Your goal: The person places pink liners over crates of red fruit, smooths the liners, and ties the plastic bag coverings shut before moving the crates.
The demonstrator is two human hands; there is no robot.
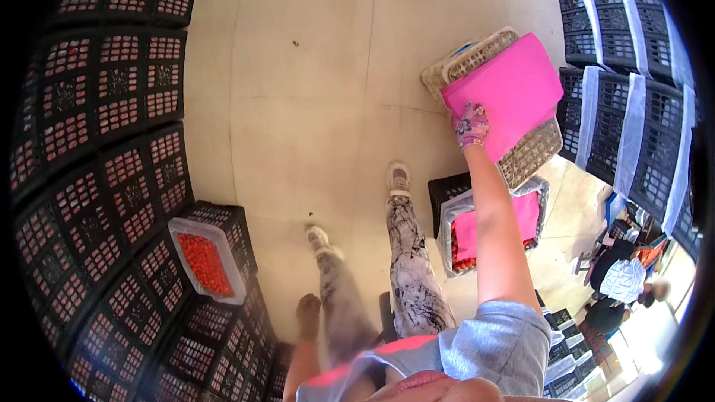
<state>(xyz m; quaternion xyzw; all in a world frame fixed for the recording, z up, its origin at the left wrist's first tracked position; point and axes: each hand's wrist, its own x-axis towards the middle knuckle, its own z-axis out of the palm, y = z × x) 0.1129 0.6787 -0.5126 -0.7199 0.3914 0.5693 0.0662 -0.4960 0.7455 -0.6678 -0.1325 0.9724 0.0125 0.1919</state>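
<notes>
My right hand (pixel 473 124), in a patterned pink glove, is at the left edge of a stack of bright pink sheets (pixel 514 89), its fingers curled on the top one. The stack lies on dirty pale plastic crates (pixel 530 151). Below it, a black crate with a white liner (pixel 447 229) holds small red fruit (pixel 465 263), partly covered by a pink sheet (pixel 528 215). My left hand (pixel 309 310) hangs low beside my left leg, small and blurred; what its fingers do is not clear.
Stacked black crates of red fruit (pixel 117 78) line the left side; a lined crate of red fruit (pixel 204 262) sits against them. Black crates with white strips (pixel 603 106) stand at the right. People (pixel 617 279) are farther off at lower right. Beige floor (pixel 301 84) lies between the stacks.
</notes>
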